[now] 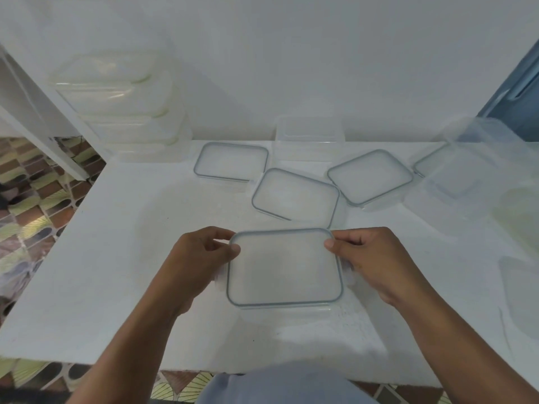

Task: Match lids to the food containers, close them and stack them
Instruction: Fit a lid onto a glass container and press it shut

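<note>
Left hand: (198, 258) fingers curled round the left short end of the lid (284, 268), thumb on top near its far-left corner. Holding, not spread.
Right hand: (370, 258) mirror grip on the right short end. Thumb on top near the far-right corner, fingers tucked below the edge.
Lid, place: between my two hands and touching both, lying about flat near the middle of the bench's (116, 258) near edge.
Lid, long axis: left to right across me, parallel with the near edge. One short end per hand; neither hand is nearer.
Under the lid: a faint clear rim shows along its near side. I cannot tell whether a container body sits beneath.
Step (judgement): seating this lid and clipping its ends. Both thumbs sit where they can press down.
Key relation: the stack of closed containers (116, 106) stands at the far-left corner, away and to the left of the lid. I judge the left hand the nearer one for the carry.
Beyond the lid: left loose lid (232, 161), middle loose lid (294, 193) and right loose lid (370, 176) lie flat toward the far edge. The middle one is just past the held lid's far side.
Open container: (309, 135) at the far edge, centre, behind the loose lids.
Right edge: more clear containers, too blurred to count.
Risk (judgement): an uneven press could leave one end unclipped.
</note>
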A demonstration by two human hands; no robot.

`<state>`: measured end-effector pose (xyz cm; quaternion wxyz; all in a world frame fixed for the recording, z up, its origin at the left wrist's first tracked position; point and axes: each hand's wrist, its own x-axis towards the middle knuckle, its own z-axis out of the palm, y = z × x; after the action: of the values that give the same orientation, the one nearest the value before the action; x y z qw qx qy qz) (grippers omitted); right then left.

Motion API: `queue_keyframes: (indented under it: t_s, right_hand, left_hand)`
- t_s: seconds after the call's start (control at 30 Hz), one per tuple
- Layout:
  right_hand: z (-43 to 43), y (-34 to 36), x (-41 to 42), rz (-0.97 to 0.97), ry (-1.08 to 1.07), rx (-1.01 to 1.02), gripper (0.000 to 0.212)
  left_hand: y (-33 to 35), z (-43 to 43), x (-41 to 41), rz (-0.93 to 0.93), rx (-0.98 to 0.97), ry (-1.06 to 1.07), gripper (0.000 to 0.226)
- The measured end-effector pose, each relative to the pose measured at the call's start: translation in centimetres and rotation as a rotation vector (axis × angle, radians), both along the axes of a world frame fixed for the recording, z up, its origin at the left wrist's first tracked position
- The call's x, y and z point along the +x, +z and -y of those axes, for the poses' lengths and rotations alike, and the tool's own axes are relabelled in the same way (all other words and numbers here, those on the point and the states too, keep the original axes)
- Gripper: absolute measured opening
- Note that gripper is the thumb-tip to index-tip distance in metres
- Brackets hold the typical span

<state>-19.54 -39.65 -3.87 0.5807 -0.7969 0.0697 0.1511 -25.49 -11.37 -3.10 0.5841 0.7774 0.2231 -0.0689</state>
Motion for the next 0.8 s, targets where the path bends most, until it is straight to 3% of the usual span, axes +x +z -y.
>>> queue_keyframes:
  t_s: [0.23, 0.47, 0.6, 0.8]
  right_hand:
    - [0.0, 0.1, 0.2, -0.040, -0.004, 0.011, 0.026]
    - [0.2, 1.7, 2.6, -0.231, 0.129, 0.011, 0.025]
    - [0.6, 1.1, 1.2, -0.072, 0.179, -0.086, 0.029]
    - [0.8, 2.9, 0.5, 0.253, 0.280, -0.551, 0.057]
  left_hand:
    - [0.0, -0.4, 0.1, -0.008, -0.046, -0.035, 0.019]
    - [-0.2, 0.0, 1.4, -0.047, -0.023, -0.068, 0.012]
    - [-0.5, 0.8, 0.4, 0.051, 0.365, -0.145, 0.017]
    - [0.0, 1.5, -0.1, 0.139, 0.539, -0.147, 0.051]
